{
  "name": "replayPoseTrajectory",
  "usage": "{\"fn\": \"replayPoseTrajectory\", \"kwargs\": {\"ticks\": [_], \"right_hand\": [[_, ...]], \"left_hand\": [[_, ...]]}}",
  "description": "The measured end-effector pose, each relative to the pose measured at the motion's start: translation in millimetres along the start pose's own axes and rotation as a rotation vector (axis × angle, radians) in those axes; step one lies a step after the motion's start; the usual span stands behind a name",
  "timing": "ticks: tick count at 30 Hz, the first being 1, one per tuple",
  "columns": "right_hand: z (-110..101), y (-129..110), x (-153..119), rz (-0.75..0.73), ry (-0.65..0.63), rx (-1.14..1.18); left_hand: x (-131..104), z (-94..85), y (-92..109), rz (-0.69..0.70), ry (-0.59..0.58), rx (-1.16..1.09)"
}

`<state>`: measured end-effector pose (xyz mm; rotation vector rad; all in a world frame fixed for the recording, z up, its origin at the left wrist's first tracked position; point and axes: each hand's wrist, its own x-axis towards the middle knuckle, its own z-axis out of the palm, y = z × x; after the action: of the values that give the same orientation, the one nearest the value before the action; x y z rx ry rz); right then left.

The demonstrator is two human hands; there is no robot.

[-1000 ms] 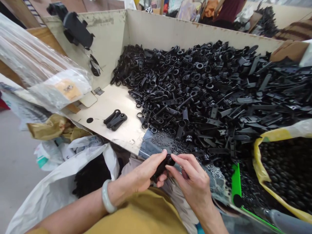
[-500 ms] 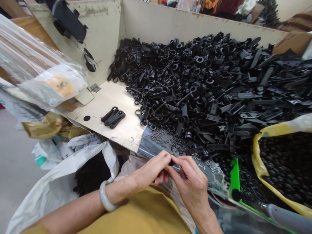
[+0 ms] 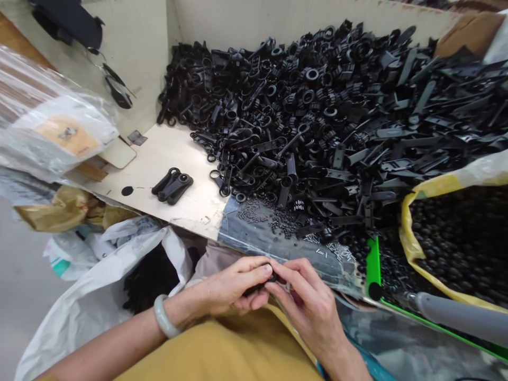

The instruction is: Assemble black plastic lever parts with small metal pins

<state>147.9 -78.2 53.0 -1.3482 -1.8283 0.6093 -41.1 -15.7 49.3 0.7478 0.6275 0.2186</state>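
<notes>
My left hand (image 3: 234, 286), with a pale bangle (image 3: 164, 317) on its wrist, is closed around a small black plastic part (image 3: 271, 273). Most of that part is hidden by my fingers. From the other side, the thumb and forefinger of my right hand (image 3: 311, 304) pinch at the same part's end. Both hands are held close together just in front of the table's near edge. Beyond them lie tiny dark pieces (image 3: 254, 210) and loose silver pins (image 3: 340, 251). A few black lever-like parts (image 3: 174, 186) lie together on the pale board to the left.
A large heap of black plastic parts (image 3: 270, 116) covers the table. An open yellow-edged bag (image 3: 408, 227) of round black pieces stands right, near a green upright piece (image 3: 373, 267) and a grey cylindrical tool (image 3: 460, 315). At lower left hangs a white sack (image 3: 75, 323) holding black parts.
The view has shifted, so the table appears further left and higher. My hands have turned slightly, and more of the black part shows between them; both still hold it.
</notes>
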Motion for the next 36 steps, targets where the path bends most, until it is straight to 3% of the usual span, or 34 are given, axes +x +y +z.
{"fn": "replayPoseTrajectory", "kwargs": {"ticks": [3, 6, 9, 13, 16, 18, 22, 24, 36], "right_hand": [[2.3, -1.8, -2.9, 0.186, 0.062, 0.19], [0.7, -1.3, 4.9, 0.322, 0.145, 0.337], [2.0, 2.5, 19.5, 0.347, 0.122, 0.317], [12.1, 12.2, 33.8, 0.435, 0.129, 0.397], [17.9, 20.4, 35.6, 0.536, 0.072, 0.58], [19.7, 24.8, 34.5, 0.583, 0.02, 0.673], [23.0, 30.0, 33.7, 0.568, -0.003, 0.757], [25.3, 31.3, 34.5, 0.547, -0.006, 0.75], [28.9, 28.7, 36.7, 0.398, -0.063, 0.559]], "left_hand": [[-3.7, 2.2, 8.0, 0.062, -0.006, 0.166], [-6.7, 5.6, 19.0, 0.177, 0.149, 0.527], [-3.6, 8.8, 22.9, 0.267, 0.271, 0.807], [4.9, 8.3, 15.4, 0.374, 0.423, 1.0], [5.5, 2.5, 10.5, 0.331, 0.542, 0.929], [3.3, -2.5, 9.7, 0.259, 0.532, 0.775], [-0.6, -7.8, 11.4, 0.101, 0.273, 0.311], [-2.5, -6.5, 12.4, 0.066, 0.184, 0.187], [-14.0, -7.1, 10.1, 0.021, 0.197, 0.032]]}}
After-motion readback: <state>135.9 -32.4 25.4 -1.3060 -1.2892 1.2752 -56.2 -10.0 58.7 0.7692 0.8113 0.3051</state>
